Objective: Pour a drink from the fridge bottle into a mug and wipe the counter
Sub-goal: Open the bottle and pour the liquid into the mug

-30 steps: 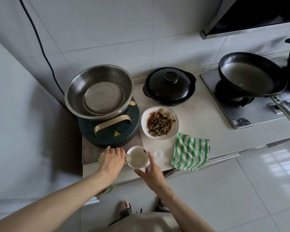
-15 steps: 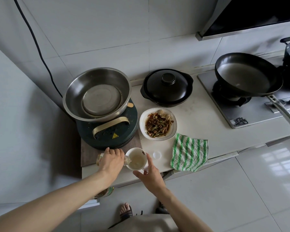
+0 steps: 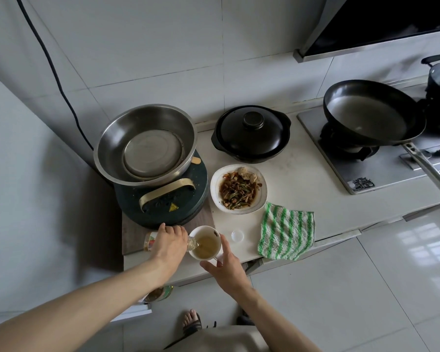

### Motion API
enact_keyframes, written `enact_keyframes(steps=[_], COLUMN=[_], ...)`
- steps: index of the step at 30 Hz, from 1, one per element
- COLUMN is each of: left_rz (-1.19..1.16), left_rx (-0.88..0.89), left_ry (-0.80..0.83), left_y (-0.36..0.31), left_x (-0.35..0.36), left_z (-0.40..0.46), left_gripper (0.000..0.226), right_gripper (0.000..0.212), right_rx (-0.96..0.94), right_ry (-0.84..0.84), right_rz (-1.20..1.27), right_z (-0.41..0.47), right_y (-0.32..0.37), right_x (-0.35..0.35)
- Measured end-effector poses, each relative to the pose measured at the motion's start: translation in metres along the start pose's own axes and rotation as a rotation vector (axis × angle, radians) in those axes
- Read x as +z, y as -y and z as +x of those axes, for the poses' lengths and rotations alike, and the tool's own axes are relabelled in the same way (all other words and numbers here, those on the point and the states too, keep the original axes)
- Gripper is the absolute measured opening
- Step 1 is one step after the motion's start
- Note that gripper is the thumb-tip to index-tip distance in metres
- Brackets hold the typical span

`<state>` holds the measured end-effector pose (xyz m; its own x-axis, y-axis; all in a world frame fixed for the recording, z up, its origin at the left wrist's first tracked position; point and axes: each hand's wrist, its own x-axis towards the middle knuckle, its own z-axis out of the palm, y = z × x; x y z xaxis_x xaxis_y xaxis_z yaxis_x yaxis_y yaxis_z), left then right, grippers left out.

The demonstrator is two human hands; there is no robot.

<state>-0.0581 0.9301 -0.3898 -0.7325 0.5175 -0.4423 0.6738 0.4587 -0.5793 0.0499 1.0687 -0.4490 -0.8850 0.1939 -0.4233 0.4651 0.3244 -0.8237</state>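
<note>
A small clear bottle [image 3: 151, 240] lies tipped on its side in my left hand [image 3: 169, 241], its neck over the rim of a white mug [image 3: 205, 243]. Yellowish drink streams from the bottle and fills much of the mug. My right hand [image 3: 224, 264] holds the mug at its near right side, fingers curled around the handle area. The bottle's clear cap [image 3: 237, 235] lies on the white counter [image 3: 297, 184] just right of the mug. A green-and-white striped cloth [image 3: 286, 231] lies flat near the counter's front edge.
A steel bowl [image 3: 145, 143] sits on a dark round appliance [image 3: 163, 199] behind the mug. A white plate of food [image 3: 238, 189], a black lidded pot [image 3: 250, 133] and a wok [image 3: 371, 113] on the gas hob stand further right. My sandalled foot [image 3: 191, 322] shows on the tiled floor.
The level of yellowish drink in the mug has risen as the bottle keeps pouring. Both hands stay in place on the bottle and mug.
</note>
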Motion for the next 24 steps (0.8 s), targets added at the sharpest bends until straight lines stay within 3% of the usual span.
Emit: enact_keyframes(steps=[15, 24], left_rz=[0.065, 0.089], left_rx=[0.009, 0.011], left_ry=[0.014, 0.025], left_y=[0.004, 0.003], left_x=[-0.007, -0.012], left_z=[0.001, -0.002], left_gripper=[0.068, 0.071], right_gripper=[0.093, 0.100], right_rx=[-0.027, -0.071], right_ry=[-0.030, -0.091], right_rz=[-0.113, -0.457], right_z=[-0.001, -0.001], right_y=[0.001, 0.004], right_x=[0.000, 0.001])
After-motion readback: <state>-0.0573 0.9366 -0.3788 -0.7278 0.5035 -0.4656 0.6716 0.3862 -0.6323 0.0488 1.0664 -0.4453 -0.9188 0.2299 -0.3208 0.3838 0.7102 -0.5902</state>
